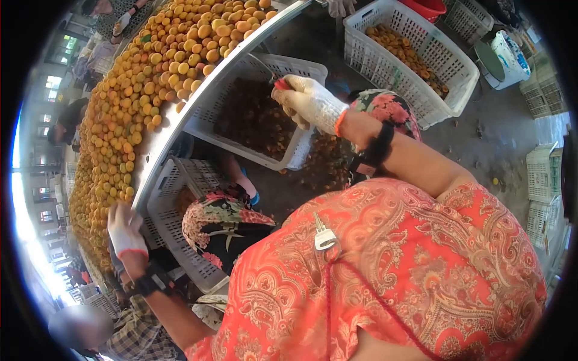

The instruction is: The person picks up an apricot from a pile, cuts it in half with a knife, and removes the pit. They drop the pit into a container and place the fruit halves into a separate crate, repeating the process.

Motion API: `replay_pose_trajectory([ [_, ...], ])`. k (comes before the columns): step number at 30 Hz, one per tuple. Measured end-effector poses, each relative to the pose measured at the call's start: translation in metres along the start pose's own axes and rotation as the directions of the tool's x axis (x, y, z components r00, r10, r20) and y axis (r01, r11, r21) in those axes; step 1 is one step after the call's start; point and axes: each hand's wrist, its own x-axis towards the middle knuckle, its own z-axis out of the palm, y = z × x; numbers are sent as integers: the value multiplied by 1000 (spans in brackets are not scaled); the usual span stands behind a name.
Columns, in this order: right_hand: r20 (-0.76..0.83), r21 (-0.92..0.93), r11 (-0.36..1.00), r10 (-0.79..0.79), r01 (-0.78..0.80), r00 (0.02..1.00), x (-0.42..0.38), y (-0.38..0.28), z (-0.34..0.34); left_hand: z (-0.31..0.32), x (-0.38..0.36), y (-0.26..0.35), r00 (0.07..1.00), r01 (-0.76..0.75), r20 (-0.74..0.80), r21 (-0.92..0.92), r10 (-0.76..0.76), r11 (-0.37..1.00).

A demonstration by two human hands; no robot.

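My right hand (310,102), in a white knit glove, is closed around a red-handled tool (281,85). A thin metal part of the tool reaches up and left from the fist. Below it stands a grey plastic crate (301,148) with dark pits and scraps inside. My left hand (126,228), also gloved, is at the rim of the metal table (144,171), beside heaped orange-yellow apricots (150,84). Its fingers are blurred, so whether they hold anything cannot be made out.
Another crate (159,207) sits under the table edge by my knees. At upper right, a white crate (361,54) holds halved apricots (406,54). A white bucket (509,60) and stacked crates (542,174) stand farther right. A person in a plaid shirt (141,331) is at lower left.
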Motion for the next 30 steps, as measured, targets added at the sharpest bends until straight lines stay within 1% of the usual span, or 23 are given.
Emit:
replay_pose_trajectory([
  [2, 28, 2, 998, 62, -62, 998, 8, 2, 2, 64, 18, 42, 971, -37, 233, -45, 47, 998],
  [3, -1, 92, 995, 30, -30, 1000, 10, 7, 8, 96, 33, 55, 961, 6, 277, -42, 6, 999],
  [4, 11, 30, 999, 30, -30, 999, 18, 17, 4, 126, 50, 64, 947, 51, 320, -36, -36, 998],
  [6, 0, -247, 968, -45, 43, 999, 26, 26, -3, 182, 81, 69, 883, 32, 469, -56, -2, 998],
  [8, -5, -389, 919, -79, 71, 997, 29, 31, -5, 234, 101, 74, 868, 24, 493, 66, -53, 998],
  [10, -1, -432, 897, -101, 90, 995, 34, 34, -9, 276, 140, 57, 869, -187, 488, 179, 78, 966],
  [11, -9, -458, 883, -119, 102, 993, 37, 38, -12, 292, 173, 38, 830, -345, 523, 211, 193, 915],
  [12, -11, -439, 895, -93, 78, 996, 39, 37, -14, 303, 204, 22, 773, -492, 562, 235, 296, 838],
  [13, -26, -450, 891, -71, 51, 997, 42, 38, -16, 311, 220, 22, 736, -639, 594, 454, 324, 621],
  [14, -42, -463, 886, -49, 24, 998, 44, 38, -18, 321, 234, 17, 738, -636, 594, 452, 320, 625],
  [16, -51, -468, 884, -28, 1, 998, 46, 36, -22, 338, 250, 7, 706, -701, 598, 508, 380, 501],
  [17, -56, -468, 884, -14, -14, 998, 47, 36, -24, 345, 256, 2, 736, -656, 616, 547, 281, 521],
  [18, -53, -471, 882, -8, -18, 999, 48, 37, -25, 350, 248, 5, 739, -651, 614, 548, 276, 525],
  [19, -46, -463, 886, 5, -25, 999, 48, 38, -27, 355, 236, 12, 729, -684, 603, 652, 324, 327],
  [20, -42, -455, 890, 17, -35, 999, 49, 39, -29, 360, 226, 19, 707, -678, 603, 726, 371, 113],
  [21, -46, -457, 888, 23, -42, 999, 49, 38, -31, 365, 221, 27, 772, -625, 588, 770, 242, 125],
  [22, -49, -451, 891, 23, -43, 999, 49, 37, -31, 368, 224, 25, 769, -629, 592, 766, 241, 129],
  [24, -54, -442, 896, 16, -38, 998, 47, 35, -33, 366, 239, 22, 803, -591, 587, 765, 102, 254],
  [25, -56, -448, 893, 4, -29, 998, 47, 36, -33, 364, 240, 17, 769, -638, 605, 745, 206, 193],
  [26, -55, -453, 892, -9, -17, 998, 46, 36, -33, 363, 240, 12, 768, -639, 605, 746, 210, 186],
  [28, -52, -443, 896, -33, 7, 998, 43, 36, -31, 359, 230, 19, 801, -593, 595, 773, 70, 225],
  [29, -51, -442, 897, -51, 23, 997, 42, 35, -31, 355, 226, 10, 809, -552, 587, 743, 28, 379],
  [30, -52, -442, 897, -65, 36, 996, 42, 35, -30, 356, 225, 12, 806, -564, 591, 776, -14, 281],
])
